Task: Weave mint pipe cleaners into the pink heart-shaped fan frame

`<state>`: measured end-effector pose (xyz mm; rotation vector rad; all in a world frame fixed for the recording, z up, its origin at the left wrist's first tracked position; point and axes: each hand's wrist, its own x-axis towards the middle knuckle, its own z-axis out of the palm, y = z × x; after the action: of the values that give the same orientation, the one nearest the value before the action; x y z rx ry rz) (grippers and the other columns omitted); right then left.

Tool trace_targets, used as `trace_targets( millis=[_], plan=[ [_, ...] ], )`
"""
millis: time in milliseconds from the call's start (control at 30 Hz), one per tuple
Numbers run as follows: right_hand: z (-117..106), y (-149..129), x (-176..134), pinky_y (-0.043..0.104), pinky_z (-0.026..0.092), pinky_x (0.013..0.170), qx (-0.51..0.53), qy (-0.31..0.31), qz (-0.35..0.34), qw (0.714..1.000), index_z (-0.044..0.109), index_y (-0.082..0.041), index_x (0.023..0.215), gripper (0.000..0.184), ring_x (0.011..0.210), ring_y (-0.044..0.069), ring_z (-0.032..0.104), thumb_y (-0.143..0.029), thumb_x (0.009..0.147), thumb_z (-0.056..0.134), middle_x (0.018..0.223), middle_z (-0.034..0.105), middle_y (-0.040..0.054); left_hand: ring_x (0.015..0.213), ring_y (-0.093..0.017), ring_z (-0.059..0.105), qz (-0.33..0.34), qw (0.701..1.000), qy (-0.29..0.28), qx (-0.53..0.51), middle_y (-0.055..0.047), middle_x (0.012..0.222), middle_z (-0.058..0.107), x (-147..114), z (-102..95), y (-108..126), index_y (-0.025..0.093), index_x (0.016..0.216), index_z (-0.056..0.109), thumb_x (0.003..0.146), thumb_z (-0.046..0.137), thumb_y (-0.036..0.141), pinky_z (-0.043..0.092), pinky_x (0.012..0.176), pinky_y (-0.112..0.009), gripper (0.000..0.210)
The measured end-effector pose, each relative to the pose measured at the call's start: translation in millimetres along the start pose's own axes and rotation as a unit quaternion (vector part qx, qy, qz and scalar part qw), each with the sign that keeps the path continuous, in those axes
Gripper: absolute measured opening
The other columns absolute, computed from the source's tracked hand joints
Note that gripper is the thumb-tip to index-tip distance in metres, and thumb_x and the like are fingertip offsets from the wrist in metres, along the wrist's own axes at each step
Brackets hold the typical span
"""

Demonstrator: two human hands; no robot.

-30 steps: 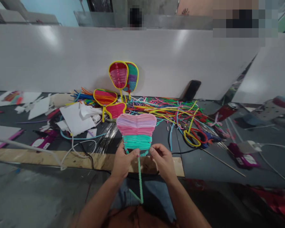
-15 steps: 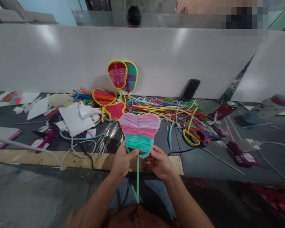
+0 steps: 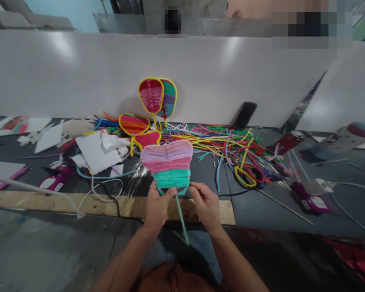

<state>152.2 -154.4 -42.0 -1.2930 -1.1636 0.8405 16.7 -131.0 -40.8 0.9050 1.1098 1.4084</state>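
Observation:
A fan-shaped piece made of pipe cleaners (image 3: pixel 168 162), banded in lilac, pink and teal, is held up over the table's front edge. My left hand (image 3: pixel 156 205) is closed on its lower left side, thumb lying across the bottom by the stem. A pale green pipe cleaner stem (image 3: pixel 182 223) hangs from the bottom and bends back at its lower end. At the lower right edge, my right hand (image 3: pixel 205 202) has its fingers pinched together, thumb and forefinger touching the teal rim. Between the teal rows and the bottom rim a narrow gap shows.
Yellow-rimmed pipe cleaner fans (image 3: pixel 151 95) lean on the white partition (image 3: pixel 79 73). Loose pipe cleaners (image 3: pixel 197 138) are heaped behind the held piece. Scissors (image 3: pixel 252 174), a phone (image 3: pixel 245 115), a can (image 3: pixel 292 140) and purple glue guns (image 3: pixel 308 198) lie about, with white paper (image 3: pixel 95 152) leftward.
The held fan has shifted left and tilted, its top leaning left. Its green stem has swung to the right at the lower end. My right hand has turned, staying at the lower right edge.

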Motion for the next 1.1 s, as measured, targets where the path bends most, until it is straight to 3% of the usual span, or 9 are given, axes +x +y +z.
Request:
trace_targets(
  millis=[200, 367, 567, 633, 800, 867, 967, 1033, 1100],
  plan=[
    [3, 3, -1, 0.024, 0.043, 0.062, -0.018, -0.014, -0.015, 1.000, 0.065, -0.017, 0.082, 0.018, 0.067, 0.013, 0.054, -0.033, 0.084, 0.056, 0.075, 0.062, 0.0023, 0.070, -0.013, 0.060, 0.025, 0.996, -0.020, 0.085, 0.002, 0.079, 0.066, -5, -3.3, 0, 0.019, 0.094, 0.057, 0.067, 0.073, 0.026, 0.048, 0.071, -0.026, 0.032],
    [1, 8, 0, 0.025, 0.044, 0.067, 0.046, -0.044, -0.010, 0.998, 0.063, -0.018, 0.078, 0.020, 0.070, 0.014, 0.053, -0.036, 0.082, 0.058, 0.074, 0.060, 0.0017, 0.074, -0.014, 0.061, 0.012, 0.998, -0.038, 0.052, 0.000, 0.083, 0.068, -3, -2.6, 2, 0.018, 0.096, 0.058, 0.066, 0.074, 0.026, 0.048, 0.074, -0.028, 0.035],
    [-2, 6, 4, 0.024, 0.042, 0.061, 0.178, -0.084, 0.089, 0.976, 0.064, -0.019, 0.084, 0.027, 0.060, 0.011, 0.049, -0.045, 0.080, 0.060, 0.064, 0.056, -0.0019, 0.064, -0.013, 0.059, -0.042, 0.998, -0.056, -0.004, 0.002, 0.074, 0.066, 0, -3.0, 4, 0.018, 0.093, 0.058, 0.063, 0.076, 0.025, 0.047, 0.066, -0.026, 0.036],
    [-2, 9, 5, 0.023, 0.040, 0.058, 0.213, -0.084, 0.112, 0.967, 0.063, -0.019, 0.078, 0.026, 0.056, 0.010, 0.045, -0.045, 0.076, 0.065, 0.060, 0.052, -0.0034, 0.062, -0.012, 0.058, -0.056, 0.995, -0.081, 0.003, 0.002, 0.072, 0.065, 2, -4.5, 5, 0.017, 0.093, 0.058, 0.063, 0.077, 0.024, 0.047, 0.063, -0.024, 0.036],
    [2, 19, 6, 0.022, 0.037, 0.055, 0.311, -0.071, 0.175, 0.932, 0.062, -0.019, 0.072, 0.025, 0.055, 0.009, 0.044, -0.043, 0.073, 0.069, 0.062, 0.053, -0.0032, 0.078, -0.015, 0.061, -0.078, 0.987, -0.138, -0.004, -0.004, 0.091, 0.066, 5, -5.1, 4, 0.017, 0.107, 0.055, 0.073, 0.069, 0.031, 0.049, 0.075, -0.028, 0.039],
    [4, 20, 6, 0.024, 0.040, 0.059, 0.326, -0.040, 0.176, 0.928, 0.062, -0.019, 0.072, 0.024, 0.059, 0.010, 0.047, -0.042, 0.073, 0.069, 0.065, 0.056, -0.0024, 0.091, -0.018, 0.060, -0.049, 0.992, -0.115, 0.014, -0.007, 0.106, 0.063, 4, -5.4, 3, 0.018, 0.116, 0.050, 0.078, 0.063, 0.035, 0.049, 0.081, -0.031, 0.044],
    [6, 15, 7, 0.024, 0.041, 0.063, 0.295, 0.010, 0.152, 0.943, 0.060, -0.018, 0.067, 0.026, 0.060, 0.010, 0.047, -0.041, 0.071, 0.071, 0.062, 0.055, -0.0036, 0.112, -0.023, 0.053, 0.051, 0.989, -0.075, 0.119, -0.012, 0.131, 0.048, -2, -8.0, 3, 0.022, 0.129, 0.040, 0.075, 0.065, 0.034, 0.047, 0.089, -0.037, 0.061],
    [6, 7, 7, 0.023, 0.041, 0.062, 0.251, 0.018, 0.121, 0.960, 0.060, -0.018, 0.065, 0.026, 0.059, 0.010, 0.047, -0.041, 0.073, 0.069, 0.060, 0.054, -0.0042, 0.124, -0.028, 0.043, 0.107, 0.962, -0.114, 0.225, -0.012, 0.140, 0.040, -8, -9.7, 4, 0.024, 0.130, 0.043, 0.067, 0.071, 0.029, 0.040, 0.099, -0.041, 0.070],
    [6, -2, 7, 0.024, 0.043, 0.065, 0.191, -0.010, 0.073, 0.979, 0.063, -0.018, 0.068, 0.023, 0.063, 0.011, 0.051, -0.039, 0.076, 0.066, 0.065, 0.059, -0.0023, 0.130, -0.028, 0.037, 0.117, 0.937, -0.161, 0.287, -0.009, 0.142, 0.040, -13, -9.3, 6, 0.025, 0.129, 0.047, 0.066, 0.070, 0.021, 0.032, 0.107, -0.042, 0.067]
  ],
)
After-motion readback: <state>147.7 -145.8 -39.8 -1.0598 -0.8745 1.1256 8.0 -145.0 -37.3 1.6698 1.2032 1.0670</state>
